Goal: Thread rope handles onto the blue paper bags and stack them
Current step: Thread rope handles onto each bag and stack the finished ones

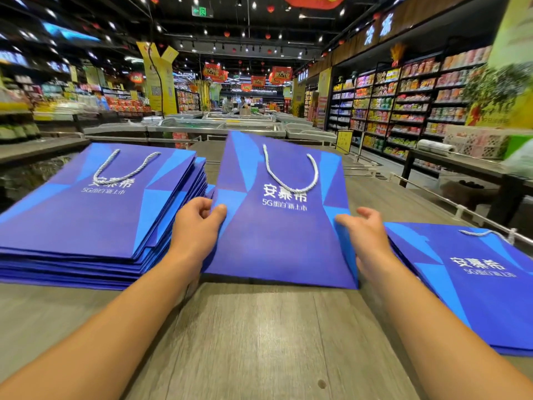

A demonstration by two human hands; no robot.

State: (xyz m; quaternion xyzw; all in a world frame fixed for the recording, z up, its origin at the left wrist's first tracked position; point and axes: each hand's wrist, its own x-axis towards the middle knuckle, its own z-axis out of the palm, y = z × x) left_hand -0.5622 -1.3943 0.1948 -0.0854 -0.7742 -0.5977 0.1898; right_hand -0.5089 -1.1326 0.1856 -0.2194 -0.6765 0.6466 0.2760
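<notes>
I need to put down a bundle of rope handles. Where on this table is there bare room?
Bare wood lies near the table edge, between the forearms, below the middle bag. The left is taken by the tall stack, the right by another pile. The left hand and right hand flank the middle bag.

bag [277,238]: smooth matt blue paper, white print | handle [288,180]: twisted white rope, rough | stack [86,215]: same matt paper, layered edges | table [253,336]: grey wood-grain top, matt | freezers [213,128]: pale metal rims, slightly glossy
</notes>
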